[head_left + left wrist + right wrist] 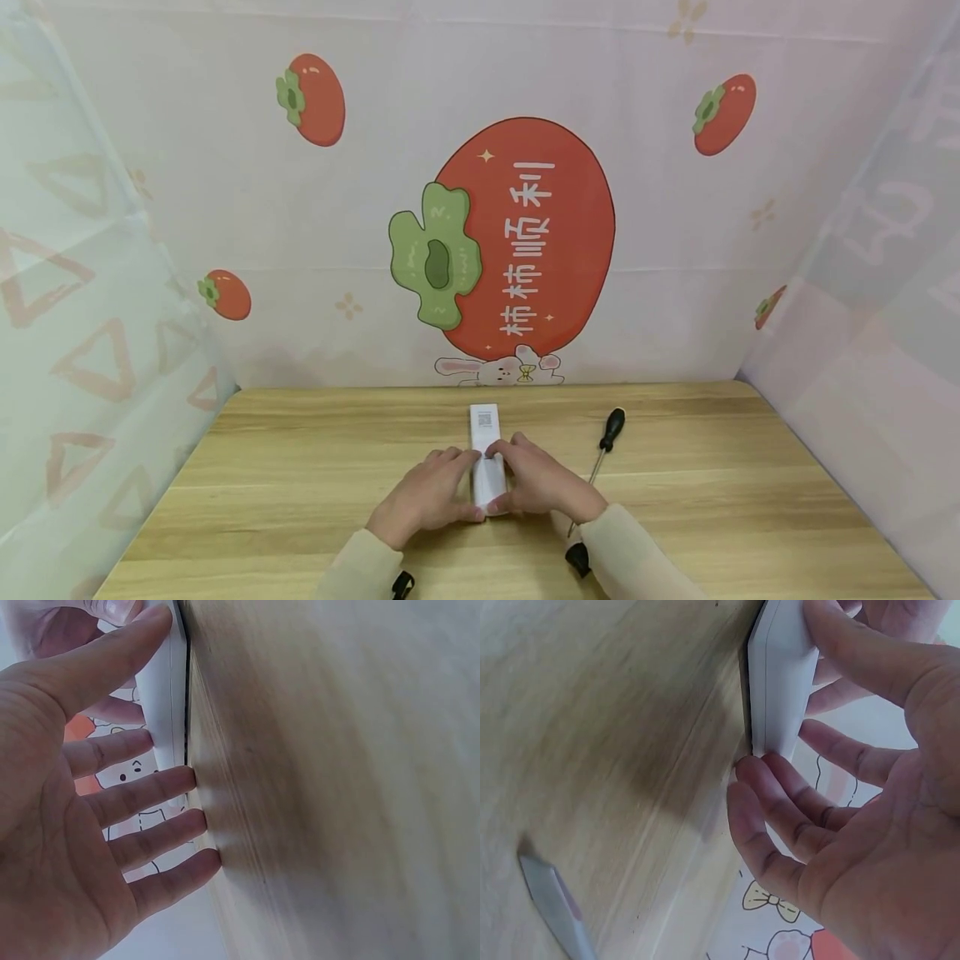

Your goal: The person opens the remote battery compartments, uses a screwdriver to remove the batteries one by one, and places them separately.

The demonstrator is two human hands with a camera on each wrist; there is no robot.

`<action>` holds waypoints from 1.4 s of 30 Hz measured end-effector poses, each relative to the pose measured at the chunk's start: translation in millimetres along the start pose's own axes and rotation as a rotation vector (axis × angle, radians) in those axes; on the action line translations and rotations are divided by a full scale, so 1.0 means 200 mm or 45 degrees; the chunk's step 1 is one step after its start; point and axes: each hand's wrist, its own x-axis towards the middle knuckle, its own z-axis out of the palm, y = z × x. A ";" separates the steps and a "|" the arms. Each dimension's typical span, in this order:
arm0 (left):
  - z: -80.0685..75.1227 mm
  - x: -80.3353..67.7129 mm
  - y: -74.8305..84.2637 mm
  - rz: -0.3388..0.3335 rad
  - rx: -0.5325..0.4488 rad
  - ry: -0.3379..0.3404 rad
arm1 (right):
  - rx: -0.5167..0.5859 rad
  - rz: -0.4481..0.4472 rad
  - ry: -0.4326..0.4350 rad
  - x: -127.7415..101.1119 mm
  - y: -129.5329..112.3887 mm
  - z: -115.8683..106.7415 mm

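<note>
A long, narrow white plastic bar (484, 427) with a printed square code lies on the wooden table, pointing away from me. My left hand (431, 493) holds its left side, thumb at the near end and index fingertip near a dark gap halfway along. In the left wrist view the other fingers (161, 832) stretch out beside it, fairly straight. From the right, my right hand (543, 479) grips the bar, index finger bent onto its top and thumb at the near end. The right wrist view shows the lower fingers curled by the bar's side (784, 690).
A screwdriver with a black handle (612, 427) lies to the right, its shaft passing behind my right wrist. A grey tapered piece (551, 900) shows in the right wrist view. Dark pieces (577, 559) sit by both sleeves. A printed cloth backdrop (360, 208) encloses the table.
</note>
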 end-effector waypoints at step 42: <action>-0.02 0.02 0.02 -0.081 -0.140 -0.032 | 0.081 0.100 0.036 0.01 -0.06 0.01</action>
